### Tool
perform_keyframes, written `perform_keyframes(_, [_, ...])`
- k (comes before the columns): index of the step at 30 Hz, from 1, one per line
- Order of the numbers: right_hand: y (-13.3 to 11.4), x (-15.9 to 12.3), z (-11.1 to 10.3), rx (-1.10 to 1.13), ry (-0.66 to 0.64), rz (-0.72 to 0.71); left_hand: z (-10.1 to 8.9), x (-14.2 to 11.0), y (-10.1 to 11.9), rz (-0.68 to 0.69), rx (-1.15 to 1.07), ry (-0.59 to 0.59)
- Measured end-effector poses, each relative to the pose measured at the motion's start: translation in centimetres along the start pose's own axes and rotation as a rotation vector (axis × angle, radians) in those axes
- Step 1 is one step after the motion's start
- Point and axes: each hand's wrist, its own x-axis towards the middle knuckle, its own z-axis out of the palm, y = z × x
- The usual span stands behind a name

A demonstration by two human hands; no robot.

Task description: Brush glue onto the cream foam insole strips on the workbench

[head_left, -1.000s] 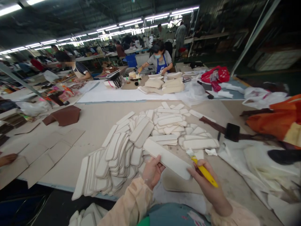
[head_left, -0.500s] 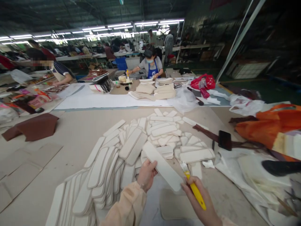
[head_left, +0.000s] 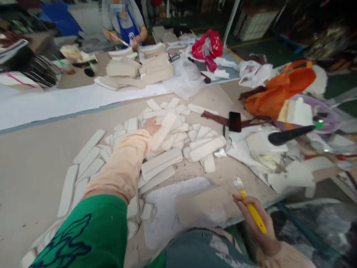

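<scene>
My left hand [head_left: 152, 125] reaches out over a heap of off-white, rounded-end strips [head_left: 161, 163]. Its fingertips are at the left edge of one strip [head_left: 165, 128] lying slanted on top; blur hides whether they grip it. My right hand [head_left: 258, 219], low on the right, is closed round the yellow handle of a brush [head_left: 252, 212]. White, pasty stuff coats the bristles, which point up and away from me. Between my hands, a beige panel [head_left: 200, 203] lies on a white sheet [head_left: 157, 223] near the table's front edge.
A phone [head_left: 234, 121] lies on a brown strap beyond the heap. On the right are an orange bag [head_left: 281, 93], a white container [head_left: 262, 143] with a dark handle across it, and scraps. Across the table, a person in a blue apron [head_left: 129, 28] works beside stacked beige pieces [head_left: 156, 63].
The view has turned right and downward. My left hand has gone from holding a strip near the brush to the far part of the heap. My right hand still holds the brush, now farther from the strips.
</scene>
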Motion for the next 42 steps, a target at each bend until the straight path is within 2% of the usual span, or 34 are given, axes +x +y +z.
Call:
perform_keyframes(2, [0.8, -1.0, -1.1, -0.041, -0.032, 0.019, 1.4, -1.3, 0.2, 0.047, 0.103, 0.085])
perform_keyframes(3, [1.1, -1.4, -1.5, -0.065, -0.064, 0.023, 2.5, -3.3, 0.4, 0.098, 0.125, 0.103])
perform_keyframes(5, [1.7, -2.0, -2.1, -0.094, -0.115, 0.026, 5.0, -9.5, 0.7, 0.253, 0.116, 0.034])
perform_keyframes(7, [2.2, -2.2, -2.2, -0.091, -0.152, 0.021, 8.1, -17.4, 0.6, 0.318, 0.136, -0.062])
perform_keyframes(9, [2.6, -2.1, -2.0, -0.073, -0.185, 0.007, 11.1, -25.2, 0.1, 0.287, 0.166, -0.158])
perform_keyframes(11, [2.8, -2.0, -1.6, -0.065, -0.239, -0.004, 13.6, -31.4, -0.5, 0.216, 0.2, -0.237])
perform_keyframes(12, [2.9, -1.9, -1.4, -0.06, -0.264, -0.006, 14.6, -33.5, -0.8, 0.176, 0.224, -0.239])
perform_keyframes(14, [3.0, -1.8, -1.0, -0.047, -0.304, -0.001, 16.0, -36.2, -0.9, 0.126, 0.265, -0.251])
perform_keyframes(16, [3.0, -1.9, -0.9, -0.028, -0.329, 0.023, 16.8, -37.1, -0.8, 0.104, 0.292, -0.246])
perform_keyframes(19, [3.2, -2.3, -1.4, -0.014, -0.324, 0.071, 17.5, -37.0, -0.4, 0.102, 0.312, -0.215])
perform_keyframes(27, [5.8, -3.5, -4.9, -0.004, -0.244, 0.135, 18.3, -36.7, 0.2, 0.093, 0.325, -0.099])
perform_keyframes(36, [7.4, -3.8, -6.9, 0.02, -0.214, 0.113, 16.9, -35.8, 0.3, 0.142, 0.409, -0.161])
perform_keyframes(42, [7.5, -3.4, -7.7, 0.028, -0.232, 0.092, 16.3, -35.5, -0.6, 0.294, 0.445, -0.188])
